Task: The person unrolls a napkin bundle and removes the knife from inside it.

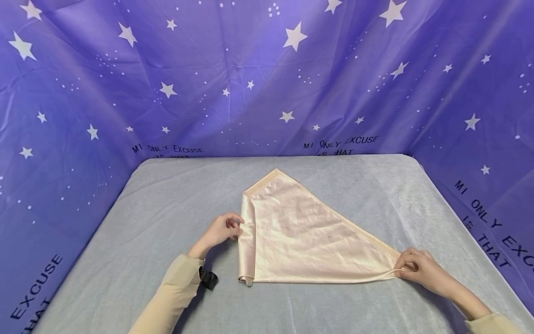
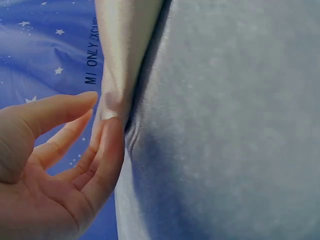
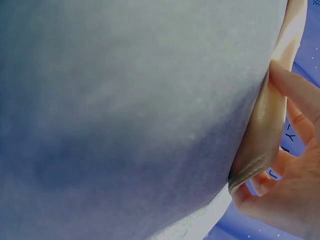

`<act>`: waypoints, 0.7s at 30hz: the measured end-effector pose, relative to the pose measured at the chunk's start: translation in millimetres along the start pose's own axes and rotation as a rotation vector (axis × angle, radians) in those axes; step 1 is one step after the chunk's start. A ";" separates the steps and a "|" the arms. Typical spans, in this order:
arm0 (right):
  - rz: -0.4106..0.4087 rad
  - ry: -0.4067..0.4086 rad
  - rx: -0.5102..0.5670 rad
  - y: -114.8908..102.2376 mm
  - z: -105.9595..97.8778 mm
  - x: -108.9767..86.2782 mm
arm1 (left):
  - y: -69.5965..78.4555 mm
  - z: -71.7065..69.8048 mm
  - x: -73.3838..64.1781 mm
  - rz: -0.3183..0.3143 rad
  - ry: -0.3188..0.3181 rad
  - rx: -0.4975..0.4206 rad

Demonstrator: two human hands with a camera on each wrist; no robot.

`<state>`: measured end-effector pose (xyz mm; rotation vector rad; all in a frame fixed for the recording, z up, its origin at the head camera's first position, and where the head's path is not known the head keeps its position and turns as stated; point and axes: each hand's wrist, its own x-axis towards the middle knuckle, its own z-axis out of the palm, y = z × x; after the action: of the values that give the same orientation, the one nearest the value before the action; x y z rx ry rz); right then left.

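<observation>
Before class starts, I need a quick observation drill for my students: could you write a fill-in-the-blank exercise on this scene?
1. In the head view, the right hand pinches the pale pink cloth at its corner farthest to the ____.
2. There, the left hand touches the folded strip along the cloth's ____ side.
3. The backdrop is printed with white, five-pointed ____.
4. At the far right, its lettering reads "MI ____ EXCUSE".

Missing words: right; left; stars; ONLY.
</observation>
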<state>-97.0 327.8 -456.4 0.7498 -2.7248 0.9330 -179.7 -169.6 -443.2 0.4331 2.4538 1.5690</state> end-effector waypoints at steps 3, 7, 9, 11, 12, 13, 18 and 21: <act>-0.003 0.005 -0.003 0.1 0.3 -0.2 | 3.4 1.3 0.3 0.027 0.022 0.014; 0.004 0.001 -0.001 0.4 0.2 -0.4 | 6.2 5.5 1.8 0.085 0.002 0.089; 0.010 0.001 -0.004 0.4 0.1 -0.5 | 7.0 8.2 2.6 0.114 -0.020 0.129; 0.019 0.000 -0.007 0.5 -0.2 -0.7 | 7.7 11.2 3.0 0.128 -0.034 0.162; 0.022 0.001 -0.009 0.5 -0.3 -0.8 | 8.2 12.6 3.0 0.133 -0.039 0.172; 0.024 0.000 -0.012 0.5 -0.5 -0.9 | 8.7 14.0 3.0 0.136 -0.042 0.184; -0.002 0.007 -0.013 0.5 0.3 -0.2 | 11.0 20.0 2.2 0.137 -0.056 0.201; -0.020 0.015 -0.002 0.2 1.0 0.5 | 11.1 22.4 2.0 0.138 -0.068 0.200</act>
<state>-97.6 327.1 -457.1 0.7654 -2.7002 0.9282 -172.9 -145.5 -442.5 0.6906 2.5871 1.3355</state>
